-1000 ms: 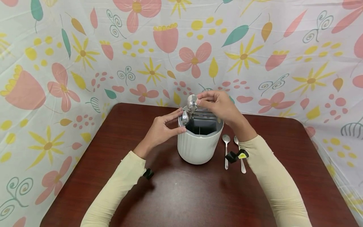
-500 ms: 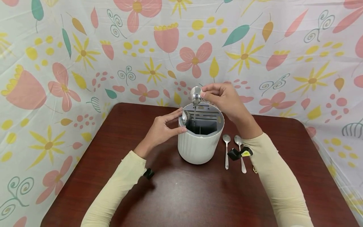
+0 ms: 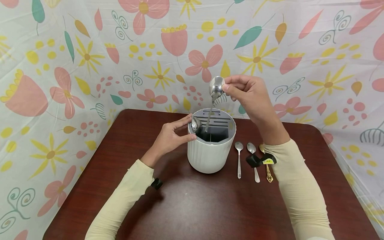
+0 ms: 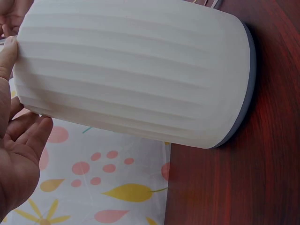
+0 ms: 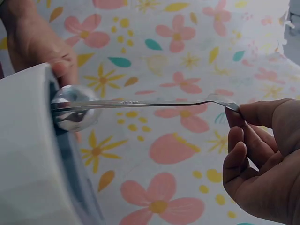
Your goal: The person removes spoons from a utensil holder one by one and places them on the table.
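In the head view a white ribbed utensil holder (image 3: 207,158) with a grey slotted top stands on the table. My left hand (image 3: 171,138) touches its left side at the rim, thumb in front and fingers behind, spread fairly straight. My right hand (image 3: 250,95) pinches a silver spoon (image 3: 216,87) by its bowl above the holder. The handle points down, its lower end inside the opening. Another silver spoon (image 3: 196,124) stands in the holder near my left hand, bowl up. The right wrist view shows the held spoon's handle (image 5: 159,104) entering the opening past that other bowl (image 5: 75,115).
Right of the holder lie two silver spoons (image 3: 239,160) (image 3: 251,147) and a gold utensil with an ornate handle (image 3: 269,175), partly hidden by my right wrist strap. The brown table (image 3: 186,210) is backed by a floral cloth (image 3: 150,43).
My right hand has risen and moved right, drawing the pinched spoon upward so more of its handle shows. More of the gold utensil has come into view. My left hand has stayed put.
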The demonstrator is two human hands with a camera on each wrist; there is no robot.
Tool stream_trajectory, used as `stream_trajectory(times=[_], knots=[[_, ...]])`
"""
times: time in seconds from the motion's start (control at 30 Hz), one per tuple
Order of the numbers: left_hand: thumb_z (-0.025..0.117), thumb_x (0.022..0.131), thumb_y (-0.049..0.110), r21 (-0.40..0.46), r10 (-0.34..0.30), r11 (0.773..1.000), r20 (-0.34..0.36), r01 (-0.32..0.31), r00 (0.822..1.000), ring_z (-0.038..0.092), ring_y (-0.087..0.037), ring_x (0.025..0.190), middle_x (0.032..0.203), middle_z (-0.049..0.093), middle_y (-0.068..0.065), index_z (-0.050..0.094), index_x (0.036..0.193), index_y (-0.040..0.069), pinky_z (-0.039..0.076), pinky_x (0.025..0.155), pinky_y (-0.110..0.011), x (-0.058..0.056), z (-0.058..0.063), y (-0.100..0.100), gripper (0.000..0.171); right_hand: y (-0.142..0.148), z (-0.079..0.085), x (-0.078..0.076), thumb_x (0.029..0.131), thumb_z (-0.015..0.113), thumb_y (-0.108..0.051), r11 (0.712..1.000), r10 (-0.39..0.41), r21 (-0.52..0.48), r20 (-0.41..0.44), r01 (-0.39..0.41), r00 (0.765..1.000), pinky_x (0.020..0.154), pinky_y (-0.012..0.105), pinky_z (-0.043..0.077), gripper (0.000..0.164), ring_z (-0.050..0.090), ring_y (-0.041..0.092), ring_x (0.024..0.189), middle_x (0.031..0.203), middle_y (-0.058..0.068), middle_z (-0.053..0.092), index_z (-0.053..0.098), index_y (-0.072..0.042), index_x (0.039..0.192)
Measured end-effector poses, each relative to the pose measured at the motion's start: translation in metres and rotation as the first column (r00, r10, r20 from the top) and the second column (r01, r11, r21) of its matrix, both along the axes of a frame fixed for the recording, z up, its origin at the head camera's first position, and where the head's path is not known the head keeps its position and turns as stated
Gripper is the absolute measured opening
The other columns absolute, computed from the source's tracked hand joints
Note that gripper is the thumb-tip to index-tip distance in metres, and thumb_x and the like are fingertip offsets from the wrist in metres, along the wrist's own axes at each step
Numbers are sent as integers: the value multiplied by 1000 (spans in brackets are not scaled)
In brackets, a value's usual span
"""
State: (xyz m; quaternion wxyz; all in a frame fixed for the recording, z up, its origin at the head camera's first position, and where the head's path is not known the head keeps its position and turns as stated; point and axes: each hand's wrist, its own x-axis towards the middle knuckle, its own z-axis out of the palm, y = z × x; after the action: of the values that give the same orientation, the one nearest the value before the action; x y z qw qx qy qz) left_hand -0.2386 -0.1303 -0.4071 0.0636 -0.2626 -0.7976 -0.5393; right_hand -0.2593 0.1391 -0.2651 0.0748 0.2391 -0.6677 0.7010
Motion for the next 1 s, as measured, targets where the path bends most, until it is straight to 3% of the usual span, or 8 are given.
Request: stream_trajectory(times=[0.37,0.47,0.63,1.0], knots=[[86,85,32,7,-2,1000,-7,2,1000,59,-7,130,152,53,11,59,145,21,48,107,-37,0,-1,1,67,13,32,19,90,68,9,977,-91,-204,-135,62,987,57,20,49,10,62,12,60,73,4,74,77,6,95],[86,85,32,9,-5,1000,-7,5,1000,59,-7,129,152,52,12,59,145,20,49,106,-35,-1,-1,2,67,20,41,24,89,68,12,958,-99,-281,-128,60,987,56,20,49,8,60,14,58,72,9,73,75,11,93],[87,84,26,30,-7,1000,0,7,1000,60,-9,129,151,53,11,59,145,17,50,104,-34,0,0,1,67,37,51,29,85,70,18,920,-43,-391,-73,11,996,54,21,48,8,59,19,55,72,17,72,72,17,93],[87,84,26,43,-11,999,10,11,1000,57,-9,132,152,53,11,59,145,19,52,102,-34,2,0,1,67,81,53,41,85,64,24,909,-84,-416,-98,35,992,56,22,53,13,60,22,57,76,22,72,66,27,98]])
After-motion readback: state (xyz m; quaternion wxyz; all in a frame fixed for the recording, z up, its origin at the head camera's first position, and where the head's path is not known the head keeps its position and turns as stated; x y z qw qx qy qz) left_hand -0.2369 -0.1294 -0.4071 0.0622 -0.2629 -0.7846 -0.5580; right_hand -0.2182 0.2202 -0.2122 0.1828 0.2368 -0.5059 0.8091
